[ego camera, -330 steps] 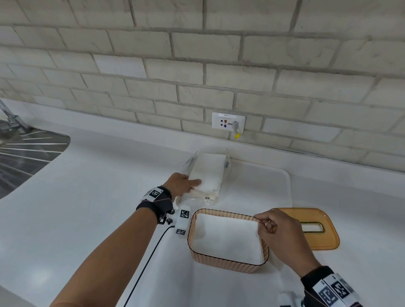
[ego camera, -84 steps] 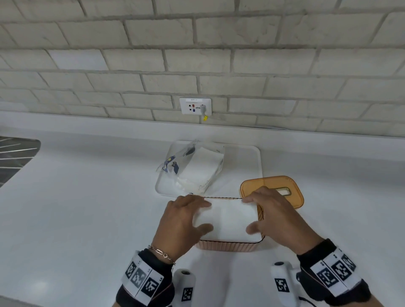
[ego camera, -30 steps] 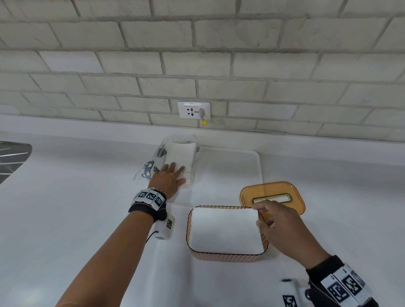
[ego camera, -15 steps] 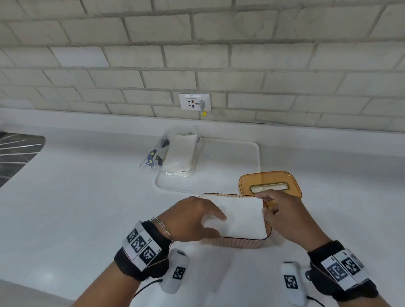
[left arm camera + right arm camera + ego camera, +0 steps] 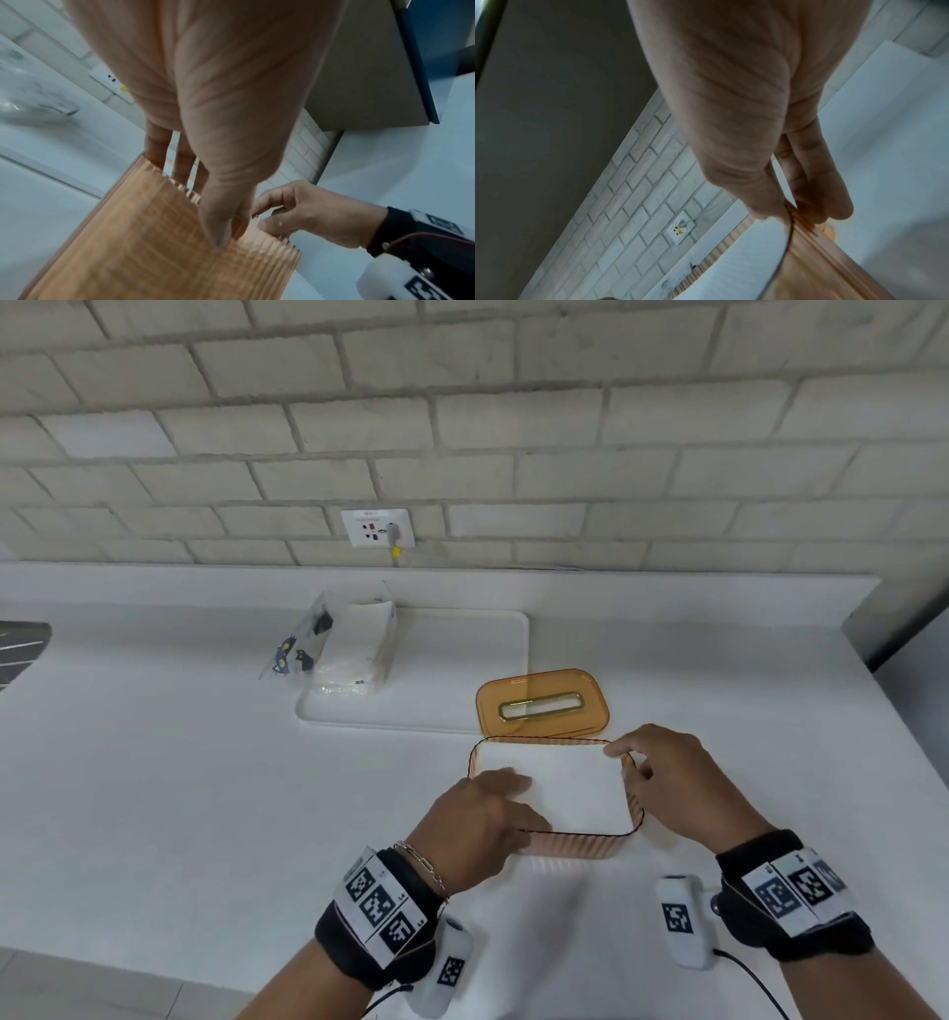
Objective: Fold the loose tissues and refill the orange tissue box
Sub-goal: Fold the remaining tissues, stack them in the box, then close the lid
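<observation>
The orange ribbed tissue box (image 5: 580,845) stands open on the white counter with a flat white stack of tissues (image 5: 575,788) inside. My left hand (image 5: 513,801) lies over the box's left side. Its fingers are straight and press on the tissues, and the thumb rests against the front wall (image 5: 167,253). My right hand (image 5: 629,762) pinches the box's right rim, thumb inside and fingers outside (image 5: 798,211). The orange lid (image 5: 542,683), with a gold-edged slot, lies flat just behind the box. A clear pack of tissues (image 5: 359,644) rests on the white tray (image 5: 462,660) further back.
A brick wall with a socket (image 5: 377,527) runs along the back of the counter. A sink edge (image 5: 20,649) shows at far left. At far right a dark cabinet side (image 5: 898,629) meets the counter. Bare counter lies left of the box.
My left hand left the tissue pack on the tray and came back to the box, where it now presses on the tissues. My right hand has kept its grip on the rim.
</observation>
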A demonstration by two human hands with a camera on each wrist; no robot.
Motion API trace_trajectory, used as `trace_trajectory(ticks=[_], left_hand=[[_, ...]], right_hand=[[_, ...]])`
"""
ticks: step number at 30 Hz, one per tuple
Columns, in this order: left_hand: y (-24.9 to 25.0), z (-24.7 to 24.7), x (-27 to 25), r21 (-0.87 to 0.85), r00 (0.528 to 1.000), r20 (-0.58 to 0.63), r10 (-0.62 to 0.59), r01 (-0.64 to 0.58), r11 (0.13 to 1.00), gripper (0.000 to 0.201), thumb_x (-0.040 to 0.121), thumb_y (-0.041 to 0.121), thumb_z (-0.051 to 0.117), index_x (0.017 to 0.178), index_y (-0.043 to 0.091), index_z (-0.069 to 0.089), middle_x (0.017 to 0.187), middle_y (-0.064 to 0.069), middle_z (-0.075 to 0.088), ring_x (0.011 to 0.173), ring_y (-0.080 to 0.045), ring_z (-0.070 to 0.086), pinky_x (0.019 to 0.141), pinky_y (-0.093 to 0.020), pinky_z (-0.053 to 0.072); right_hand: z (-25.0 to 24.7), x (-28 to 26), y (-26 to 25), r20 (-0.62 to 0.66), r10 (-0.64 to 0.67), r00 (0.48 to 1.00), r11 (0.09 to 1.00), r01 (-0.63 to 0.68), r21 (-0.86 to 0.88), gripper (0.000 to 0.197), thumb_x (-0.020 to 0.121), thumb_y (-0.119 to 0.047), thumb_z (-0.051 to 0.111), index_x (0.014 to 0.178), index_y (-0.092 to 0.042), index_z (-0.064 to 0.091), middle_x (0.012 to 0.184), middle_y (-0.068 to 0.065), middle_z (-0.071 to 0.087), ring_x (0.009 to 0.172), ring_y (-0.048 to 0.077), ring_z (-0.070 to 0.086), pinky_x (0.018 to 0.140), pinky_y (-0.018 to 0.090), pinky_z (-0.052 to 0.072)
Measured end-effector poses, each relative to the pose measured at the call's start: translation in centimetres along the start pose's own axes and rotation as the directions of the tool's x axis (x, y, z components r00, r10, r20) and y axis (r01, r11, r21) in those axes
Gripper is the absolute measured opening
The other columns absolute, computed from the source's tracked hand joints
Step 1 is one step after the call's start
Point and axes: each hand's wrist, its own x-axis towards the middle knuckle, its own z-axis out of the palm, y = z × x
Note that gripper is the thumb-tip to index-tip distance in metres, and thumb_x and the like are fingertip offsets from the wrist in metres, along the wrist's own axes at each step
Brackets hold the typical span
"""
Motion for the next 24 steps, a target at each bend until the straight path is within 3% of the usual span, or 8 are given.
trace_trajectory(ticks=[4, 7, 10, 12, 16, 19, 22, 24], left_hand=[[3.1, 2.4, 2.4, 0.040, 0.994, -0.088, 0.070, -0.067, 0.997, 0.031, 0.097, 0.016, 0.068, 0.120, 0.033, 0.078, 0.145, -0.008, 0.064, 0.141, -0.030, 0.055, 0.104, -0.049, 0.054], [5.1, 2.8, 4.3, -0.017, 0.992, -0.114, 0.048, -0.050, 0.999, 0.026, 0.105, 0.035, 0.057, 0.123, 0.034, 0.076, 0.148, 0.000, 0.062, 0.143, -0.020, 0.051, 0.105, -0.043, 0.052], [5.4, 1.9, 6.2, -0.040, 0.994, -0.108, 0.026, -0.031, 0.999, 0.030, 0.106, 0.041, 0.053, 0.129, 0.035, 0.072, 0.149, 0.009, 0.059, 0.142, -0.011, 0.049, 0.107, -0.042, 0.051], [5.2, 0.9, 7.6, 0.007, 0.999, -0.025, 0.024, -0.024, 1.000, 0.035, 0.101, 0.036, 0.066, 0.136, 0.033, 0.068, 0.153, 0.008, 0.056, 0.143, -0.013, 0.048, 0.112, -0.042, 0.047], [5.2, -1.2, 10.1, 0.143, 0.964, 0.264, -0.041, 0.003, 0.990, 0.073, 0.090, 0.038, 0.080, 0.155, 0.030, 0.048, 0.160, 0.007, 0.048, 0.147, -0.016, 0.044, 0.120, -0.038, 0.037], [5.3, -2.1, 11.2, 0.178, 0.944, 0.326, -0.057, -0.002, 0.984, 0.086, 0.082, 0.042, 0.085, 0.156, 0.036, 0.042, 0.152, 0.010, 0.055, 0.137, -0.017, 0.051, 0.112, -0.037, 0.045], [5.4, -2.3, 11.7, 0.218, 0.944, 0.326, -0.058, -0.015, 0.976, 0.079, 0.076, 0.047, 0.085, 0.145, 0.039, 0.049, 0.132, 0.009, 0.065, 0.121, -0.018, 0.058, 0.100, -0.037, 0.053], [5.5, -2.1, 11.7, 0.253, 0.948, 0.314, -0.062, -0.020, 0.967, 0.071, 0.077, 0.050, 0.082, 0.142, 0.038, 0.055, 0.129, 0.010, 0.066, 0.121, -0.016, 0.055, 0.100, -0.037, 0.052]], right_hand=[[-2.1, -1.0, 2.8, -0.044, -0.006, 0.999, 0.991, 0.000, -0.132, 0.029, 0.100, -0.008, 0.064, 0.125, -0.018, 0.072, 0.137, -0.004, 0.063, 0.121, 0.019, 0.058, 0.098, 0.026, 0.045], [-3.4, -2.2, 3.6, -0.020, -0.086, 0.996, 0.985, 0.082, -0.151, 0.030, 0.097, -0.019, 0.073, 0.125, -0.027, 0.074, 0.147, -0.017, 0.053, 0.135, 0.010, 0.045, 0.103, 0.018, 0.034], [-3.8, -3.0, 3.6, 0.167, -0.106, 0.980, 0.992, 0.116, -0.050, 0.030, 0.098, -0.027, 0.074, 0.126, -0.035, 0.073, 0.148, -0.024, 0.051, 0.140, 0.000, 0.042, 0.108, 0.014, 0.028], [-4.0, -2.8, 3.6, 0.238, -0.107, 0.965, 0.989, 0.129, -0.078, 0.034, 0.100, -0.031, 0.071, 0.134, -0.036, 0.069, 0.156, -0.023, 0.046, 0.146, 0.001, 0.038, 0.114, 0.016, 0.028], [-4.8, -1.2, 2.7, 0.388, -0.083, 0.918, 0.959, 0.180, -0.221, 0.049, 0.103, -0.038, 0.063, 0.151, -0.037, 0.053, 0.168, -0.019, 0.031, 0.155, 0.006, 0.026, 0.123, 0.028, 0.027], [-5.1, 0.0, 2.0, 0.466, -0.081, 0.881, 0.918, 0.248, -0.309, 0.059, 0.102, -0.042, 0.064, 0.157, -0.034, 0.043, 0.170, -0.012, 0.029, 0.156, 0.015, 0.027, 0.123, 0.035, 0.029], [-5.2, 1.0, 1.6, 0.524, -0.090, 0.847, 0.877, 0.316, -0.361, 0.064, 0.100, -0.044, 0.066, 0.158, -0.029, 0.043, 0.161, -0.006, 0.043, 0.148, 0.020, 0.039, 0.117, 0.038, 0.038], [-5.4, 1.5, 1.3, 0.549, -0.097, 0.830, 0.846, 0.360, -0.394, 0.067, 0.099, -0.043, 0.068, 0.159, -0.028, 0.042, 0.159, -0.004, 0.046, 0.145, 0.021, 0.043, 0.117, 0.038, 0.039]])
